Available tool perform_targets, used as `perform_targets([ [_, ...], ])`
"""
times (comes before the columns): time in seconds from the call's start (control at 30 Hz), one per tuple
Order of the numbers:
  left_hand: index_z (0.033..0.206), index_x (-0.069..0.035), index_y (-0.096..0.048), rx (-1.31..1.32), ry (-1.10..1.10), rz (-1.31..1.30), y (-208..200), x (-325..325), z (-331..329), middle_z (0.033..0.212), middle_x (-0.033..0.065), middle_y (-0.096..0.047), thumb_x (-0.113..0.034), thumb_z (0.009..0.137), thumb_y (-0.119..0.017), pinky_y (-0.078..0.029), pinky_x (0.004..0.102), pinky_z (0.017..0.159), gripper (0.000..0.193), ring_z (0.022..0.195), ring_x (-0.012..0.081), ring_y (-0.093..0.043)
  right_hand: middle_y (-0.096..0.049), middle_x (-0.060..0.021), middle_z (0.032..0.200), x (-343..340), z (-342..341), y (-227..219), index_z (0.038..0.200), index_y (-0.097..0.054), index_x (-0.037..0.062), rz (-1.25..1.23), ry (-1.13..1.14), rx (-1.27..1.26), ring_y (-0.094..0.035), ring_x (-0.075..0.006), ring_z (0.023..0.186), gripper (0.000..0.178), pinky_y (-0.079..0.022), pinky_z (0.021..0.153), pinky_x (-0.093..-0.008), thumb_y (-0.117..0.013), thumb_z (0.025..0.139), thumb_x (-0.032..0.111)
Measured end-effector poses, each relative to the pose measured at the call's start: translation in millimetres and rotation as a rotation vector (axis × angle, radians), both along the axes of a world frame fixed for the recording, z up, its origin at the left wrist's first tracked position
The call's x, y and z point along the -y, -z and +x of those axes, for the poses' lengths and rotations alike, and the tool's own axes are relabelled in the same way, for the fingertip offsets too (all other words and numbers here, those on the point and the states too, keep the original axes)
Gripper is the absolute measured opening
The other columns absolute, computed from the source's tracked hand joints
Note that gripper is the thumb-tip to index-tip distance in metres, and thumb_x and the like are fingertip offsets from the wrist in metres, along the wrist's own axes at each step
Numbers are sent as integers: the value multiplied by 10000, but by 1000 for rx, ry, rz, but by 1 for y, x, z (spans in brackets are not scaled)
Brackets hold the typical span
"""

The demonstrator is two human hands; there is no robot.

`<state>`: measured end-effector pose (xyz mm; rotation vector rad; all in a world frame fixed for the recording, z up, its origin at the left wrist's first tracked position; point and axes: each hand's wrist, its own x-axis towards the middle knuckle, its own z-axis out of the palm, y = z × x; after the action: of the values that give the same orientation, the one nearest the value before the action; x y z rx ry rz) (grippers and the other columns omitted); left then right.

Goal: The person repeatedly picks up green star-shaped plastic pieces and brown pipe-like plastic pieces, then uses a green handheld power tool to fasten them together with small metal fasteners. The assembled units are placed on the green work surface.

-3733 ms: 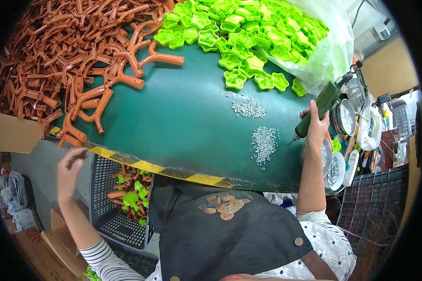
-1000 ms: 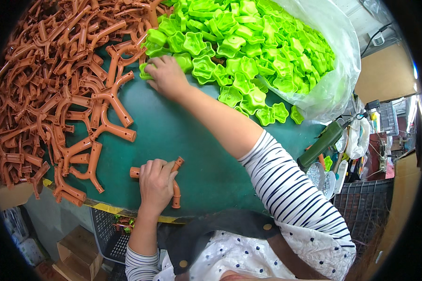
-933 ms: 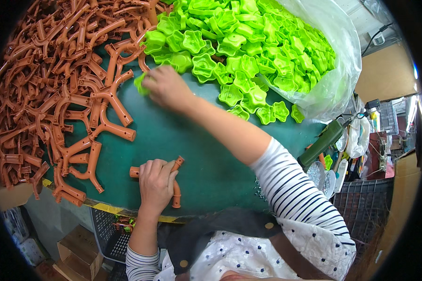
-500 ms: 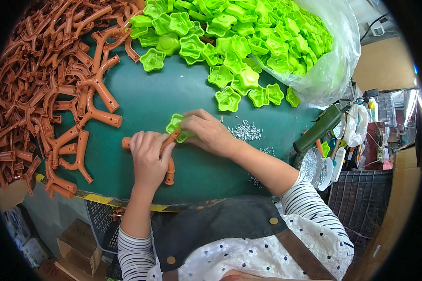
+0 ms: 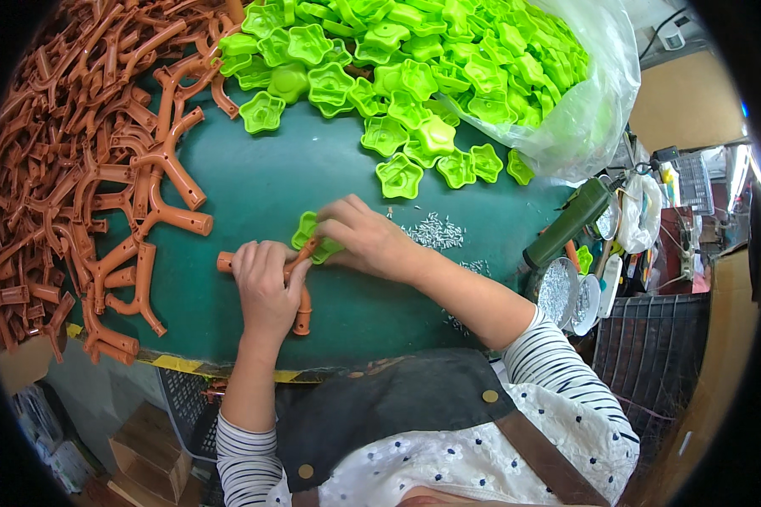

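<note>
My left hand (image 5: pixel 266 277) is closed around a brown branch-shaped plastic piece (image 5: pixel 303 317). Its stubs stick out on both sides of the fist, and one arm points up and right. At the tip of that arm sits a green star-shaped plastic piece (image 5: pixel 305 228), open side up. My right hand (image 5: pixel 365 237) pinches this green piece from the right, its fingers curled over the joint. Those fingertips are partly hidden, so I cannot tell whether they hold a small screw too. Just right of my right hand lies a heap of small silver screws (image 5: pixel 435 231).
Brown branch pieces (image 5: pixel 76 169) pile up on the left of the green table (image 5: pixel 254 186). Green star pieces (image 5: pixel 482 76) spill from a clear plastic bag (image 5: pixel 596 127) at the back. On the right are a dark green cylindrical tool (image 5: pixel 571 221) and a bowl of screws (image 5: pixel 558 291).
The whole view has shifted slightly. Both hands keep their hold on the brown and green pieces, with only small movements of the right fingers at the joint.
</note>
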<state>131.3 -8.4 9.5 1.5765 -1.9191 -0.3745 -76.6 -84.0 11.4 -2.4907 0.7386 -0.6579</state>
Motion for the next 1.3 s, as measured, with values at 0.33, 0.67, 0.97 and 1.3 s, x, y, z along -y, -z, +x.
perform_targets([
  [0.33, 1285, -55, -601, -15, 9, 66, -2, -6, 3, 1139, 85, -687, -121, 809, -774, -382, 431, 989, 511, 1017, 276, -612, -580, -134, 1179, -7, -25, -22, 1158, -573, 58, -63, 89, 6, -562, -343, 1068, 485, -465, 925, -430, -799, 790, 277],
  [0.67, 1282, -43, -589, -18, 63, 117, -6, -13, 12, 1144, 79, -696, -125, 790, -788, -385, 420, 983, 536, 969, 257, -621, -646, -122, 962, 72, -26, 4, 1029, -645, 61, -307, 651, -343, -565, -316, 962, 403, -443, 871, -426, -825, 746, 284],
  [0.97, 1397, -37, -512, -197, 79, 10, -18, -22, 7, 1200, 137, -655, -145, 714, -868, -470, 439, 966, 777, 1099, 339, -598, -648, -146, 1015, 3, 11, -39, 1248, -583, 48, 784, -38, 117, -616, -292, 1057, 512, -499, 897, -376, -773, 839, 292],
  [1.3, 1356, 24, -534, -768, -192, 266, -23, -37, -11, 984, 131, -729, -48, 882, -745, -557, 316, 765, 523, 875, 191, -702, -545, -180, 1166, -16, 14, -35, 1412, -440, -11, 148, -12, -18, -570, -376, 1063, 871, -508, 915, -436, -862, 681, 202],
])
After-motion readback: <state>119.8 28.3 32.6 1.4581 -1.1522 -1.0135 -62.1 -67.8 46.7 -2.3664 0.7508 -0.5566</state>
